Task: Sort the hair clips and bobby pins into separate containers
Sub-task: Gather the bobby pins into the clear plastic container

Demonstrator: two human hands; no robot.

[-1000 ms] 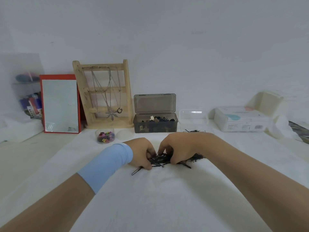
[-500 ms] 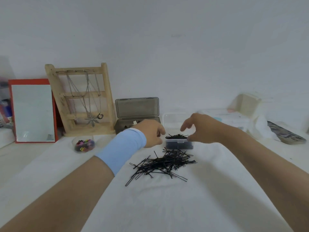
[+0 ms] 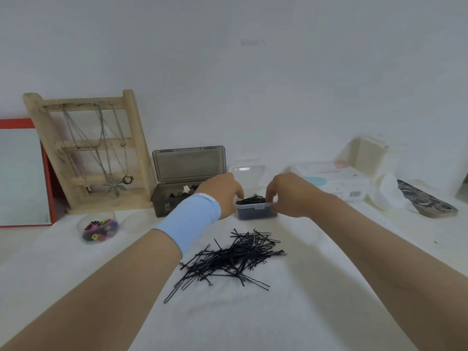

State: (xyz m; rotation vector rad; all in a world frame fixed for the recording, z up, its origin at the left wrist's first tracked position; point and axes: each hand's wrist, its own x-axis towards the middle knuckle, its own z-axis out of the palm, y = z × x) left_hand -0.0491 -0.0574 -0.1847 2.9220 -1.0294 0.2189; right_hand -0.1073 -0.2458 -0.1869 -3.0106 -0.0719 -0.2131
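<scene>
Both forearms stretch forward across the white cloth (image 3: 316,312), converging on the small clear box (image 3: 254,213) just beyond the loose pile of bobby pins (image 3: 233,257). The right hand (image 3: 291,195) arches over the box's right end, fingers curled down onto the pins heaped inside and thumb against the front rim, pinching that end. The left hand (image 3: 222,192), with a blue wristband (image 3: 190,224) below it, curls at the box's left end; its fingertips are hidden, so its grip cannot be judged. Hair clips sit in the dark open case (image 3: 188,173) and the round tub (image 3: 100,229).
</scene>
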